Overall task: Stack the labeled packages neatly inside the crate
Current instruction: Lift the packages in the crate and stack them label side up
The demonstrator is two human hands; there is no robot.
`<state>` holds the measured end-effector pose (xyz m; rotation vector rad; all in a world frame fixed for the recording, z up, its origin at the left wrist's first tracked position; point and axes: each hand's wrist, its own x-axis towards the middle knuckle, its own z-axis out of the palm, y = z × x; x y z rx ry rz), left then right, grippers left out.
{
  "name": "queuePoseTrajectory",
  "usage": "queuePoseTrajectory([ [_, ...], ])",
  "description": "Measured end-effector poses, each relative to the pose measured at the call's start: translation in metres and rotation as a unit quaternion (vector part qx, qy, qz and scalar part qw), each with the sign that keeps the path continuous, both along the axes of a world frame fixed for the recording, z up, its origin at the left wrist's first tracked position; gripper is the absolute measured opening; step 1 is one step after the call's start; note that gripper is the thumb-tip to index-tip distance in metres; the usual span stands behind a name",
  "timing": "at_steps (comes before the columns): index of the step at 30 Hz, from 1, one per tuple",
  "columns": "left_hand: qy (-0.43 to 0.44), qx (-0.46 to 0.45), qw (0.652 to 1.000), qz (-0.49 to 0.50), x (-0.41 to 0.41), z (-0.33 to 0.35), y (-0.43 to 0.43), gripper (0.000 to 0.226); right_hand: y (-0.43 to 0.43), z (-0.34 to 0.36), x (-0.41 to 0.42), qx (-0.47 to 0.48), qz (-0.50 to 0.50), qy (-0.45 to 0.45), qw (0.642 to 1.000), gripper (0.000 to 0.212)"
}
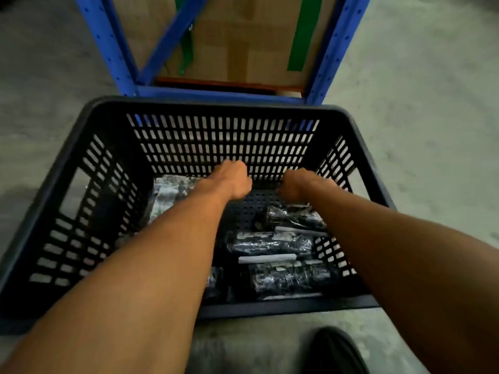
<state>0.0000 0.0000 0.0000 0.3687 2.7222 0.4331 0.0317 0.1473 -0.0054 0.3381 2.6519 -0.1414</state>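
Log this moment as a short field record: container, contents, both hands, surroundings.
container: dark slotted crate on a concrete floor
contents: plastic-wrapped packages with white labels; three lie in a row along the right side, another at the back left
left hand: left hand reaching deep into the crate near the far wall, fingers curled; grip not visible
right hand: right hand low over the bare part of the crate's bottom, fingers hidden
surroundings: blue shelf frame behind the crate, cardboard boxes on it

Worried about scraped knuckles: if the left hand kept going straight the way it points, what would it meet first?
Probably the far slatted wall of the crate, just beyond the left hand; depth is unclear.
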Motion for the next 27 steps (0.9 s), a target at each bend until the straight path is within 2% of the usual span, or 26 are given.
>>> queuePoseTrajectory([
  [3,-0.120,0.018,0.992,0.033,-0.003,-0.012,0.011,0.042,0.014,-0.015,-0.004,0.018,0.002,-0.061,0.998,0.041],
  [7,-0.294,0.086,0.946,0.104,0.002,-0.016,0.024,0.055,0.024,-0.018,-0.003,0.015,-0.015,-0.098,0.995,0.045],
  [10,-0.369,0.093,0.918,0.108,0.010,-0.020,0.029,0.048,0.020,-0.013,-0.003,0.013,-0.031,-0.129,0.991,0.041],
  [15,-0.415,0.081,0.892,0.160,0.008,-0.036,0.032,0.044,0.009,-0.015,-0.009,0.002,0.017,-0.175,0.984,0.034],
  [18,-0.422,0.085,0.879,0.206,0.002,-0.033,0.047,0.028,0.023,-0.009,-0.012,-0.004,0.014,-0.190,0.982,0.039],
  [20,-0.447,0.113,0.854,0.241,0.001,-0.032,0.043,0.021,0.022,-0.007,-0.013,-0.010,0.016,-0.196,0.980,0.040],
  [22,-0.471,0.111,0.841,0.241,0.000,-0.030,0.039,0.015,0.020,-0.002,-0.011,-0.026,0.011,-0.205,0.978,0.039],
  [27,-0.481,0.108,0.836,0.240,-0.006,-0.023,0.020,0.018,0.024,-0.001,-0.011,-0.102,-0.022,-0.190,0.976,0.033],
])
